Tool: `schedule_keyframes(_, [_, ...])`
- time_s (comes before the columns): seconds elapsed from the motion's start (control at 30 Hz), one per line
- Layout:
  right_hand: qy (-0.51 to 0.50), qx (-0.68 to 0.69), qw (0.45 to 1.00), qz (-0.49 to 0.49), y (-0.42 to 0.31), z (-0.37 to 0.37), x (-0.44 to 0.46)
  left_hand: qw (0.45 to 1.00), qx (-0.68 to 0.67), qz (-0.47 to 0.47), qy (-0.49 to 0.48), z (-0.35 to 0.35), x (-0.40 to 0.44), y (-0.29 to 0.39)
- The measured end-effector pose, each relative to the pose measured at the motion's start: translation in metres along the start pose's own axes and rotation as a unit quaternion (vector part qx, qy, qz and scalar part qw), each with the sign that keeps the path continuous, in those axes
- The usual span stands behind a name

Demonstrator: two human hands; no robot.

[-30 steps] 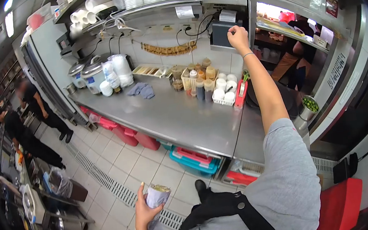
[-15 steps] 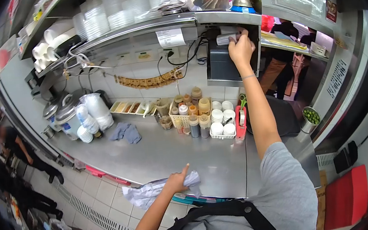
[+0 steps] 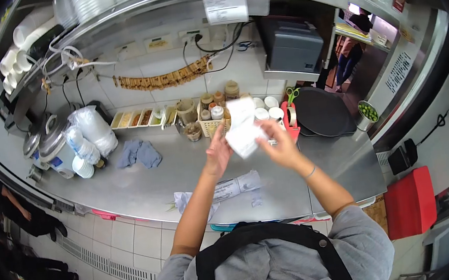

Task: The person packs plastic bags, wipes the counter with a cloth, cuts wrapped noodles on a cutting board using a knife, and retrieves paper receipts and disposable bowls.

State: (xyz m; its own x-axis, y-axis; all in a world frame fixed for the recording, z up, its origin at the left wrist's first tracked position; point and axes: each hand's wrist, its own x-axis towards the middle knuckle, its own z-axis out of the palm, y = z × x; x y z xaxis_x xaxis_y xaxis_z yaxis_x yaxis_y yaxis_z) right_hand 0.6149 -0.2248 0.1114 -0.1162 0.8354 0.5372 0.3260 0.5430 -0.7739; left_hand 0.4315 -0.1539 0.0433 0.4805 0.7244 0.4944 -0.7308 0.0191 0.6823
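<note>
A white paper slip (image 3: 244, 135), folded and blurred by motion, is held up over the steel counter. My right hand (image 3: 283, 147) pinches its right edge between thumb and fingers. At the slip's left edge, my left hand (image 3: 218, 152) is raised with fingers stretched upward; whether they touch the paper is unclear. Below both hands, a long paper-wrapped bundle (image 3: 244, 182) lies near the counter's front edge, with printed paper on top. The dark receipt printer (image 3: 294, 45) sits on its shelf at upper right.
Behind the slip stand sauce bottles in a basket (image 3: 209, 126) and white-lidded cups (image 3: 275, 114). A red tape dispenser (image 3: 291, 119), black round trays (image 3: 322, 110) and a grey cloth (image 3: 139, 154) are on the counter (image 3: 184, 169). People stand at far left.
My right hand has come down from the printer to the middle, now with the slip. My left hand has lifted off the wrapped bundle, which now lies farther onto the counter.
</note>
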Motion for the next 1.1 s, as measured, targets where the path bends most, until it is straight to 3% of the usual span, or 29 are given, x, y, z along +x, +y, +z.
schedule_keyframes(0.1, [-0.106,0.024,0.994,0.021,0.007,0.049,-0.022,0.998,0.015,-0.028,0.052,-0.013,-0.018,0.027])
schedule_keyframes(0.13, [-0.116,0.026,0.993,0.020,0.004,0.061,-0.024,0.981,0.126,-0.075,0.128,-0.025,-0.031,0.030])
schedule_keyframes(0.17, [-0.211,0.011,0.977,0.020,-0.002,0.070,-0.023,0.944,0.232,-0.121,0.203,-0.035,-0.044,0.031])
schedule_keyframes(0.2, [-0.304,-0.005,0.953,0.018,-0.007,0.076,-0.020,0.944,0.130,-0.079,0.293,-0.021,-0.053,0.050])
schedule_keyframes(0.23, [-0.316,-0.004,0.949,0.013,-0.009,0.079,-0.009,0.928,0.113,-0.038,0.354,-0.036,-0.068,0.055])
schedule_keyframes(0.3, [-0.628,-0.034,0.776,-0.048,-0.014,0.080,0.034,0.891,0.096,0.049,0.442,-0.068,-0.107,0.075])
schedule_keyframes(0.33, [-0.536,-0.104,0.834,-0.083,-0.031,0.075,0.062,0.872,0.098,0.092,0.470,-0.078,-0.129,0.086])
schedule_keyframes(0.37, [-0.402,-0.065,0.906,-0.116,-0.051,0.074,0.093,0.838,0.121,0.105,0.522,-0.081,-0.151,0.098])
schedule_keyframes(0.4, [-0.254,-0.119,0.952,-0.122,-0.066,0.070,0.120,0.798,0.143,0.116,0.573,-0.082,-0.176,0.108])
schedule_keyframes(0.47, [-0.017,-0.003,0.961,-0.277,-0.076,0.069,0.183,0.774,0.176,0.153,0.589,-0.094,-0.239,0.115])
schedule_keyframes(0.53, [0.172,0.055,0.941,-0.285,-0.071,0.074,0.237,0.729,0.182,0.148,0.643,-0.084,-0.298,0.121])
schedule_keyframes(0.6, [0.228,0.060,0.942,-0.239,-0.053,0.074,0.261,0.670,0.156,0.126,0.714,-0.067,-0.358,0.124])
schedule_keyframes(0.63, [0.249,0.079,0.923,-0.281,-0.049,0.079,0.265,0.634,0.159,0.114,0.748,-0.060,-0.387,0.127])
schedule_keyframes(0.73, [0.270,0.122,0.930,-0.219,-0.062,0.095,0.260,0.531,0.182,0.097,0.822,-0.054,-0.464,0.148])
schedule_keyframes(0.87, [0.307,0.049,0.921,-0.233,-0.087,0.091,0.277,0.479,0.222,0.182,0.830,-0.046,-0.534,0.207])
schedule_keyframes(0.9, [0.355,-0.008,0.900,-0.254,-0.086,0.087,0.286,0.460,0.231,0.200,0.833,-0.045,-0.548,0.223])
schedule_keyframes(0.93, [0.375,0.020,0.887,-0.267,-0.089,0.087,0.293,0.441,0.241,0.218,0.837,-0.046,-0.562,0.240])
schedule_keyframes(0.97, [0.391,-0.108,0.883,-0.236,-0.084,0.076,0.296,0.439,0.252,0.232,0.831,-0.048,-0.572,0.257])
schedule_keyframes(1.0, [0.391,-0.154,0.880,-0.222,-0.092,0.077,0.288,0.430,0.261,0.247,0.828,-0.049,-0.583,0.275])
schedule_keyframes(1.03, [0.444,-0.241,0.823,-0.259,-0.101,0.086,0.276,0.423,0.262,0.246,0.832,-0.053,-0.591,0.295])
schedule_keyframes(1.1, [0.464,-0.360,0.782,-0.210,-0.105,0.088,0.262,0.434,0.290,0.266,0.811,-0.066,-0.612,0.338])
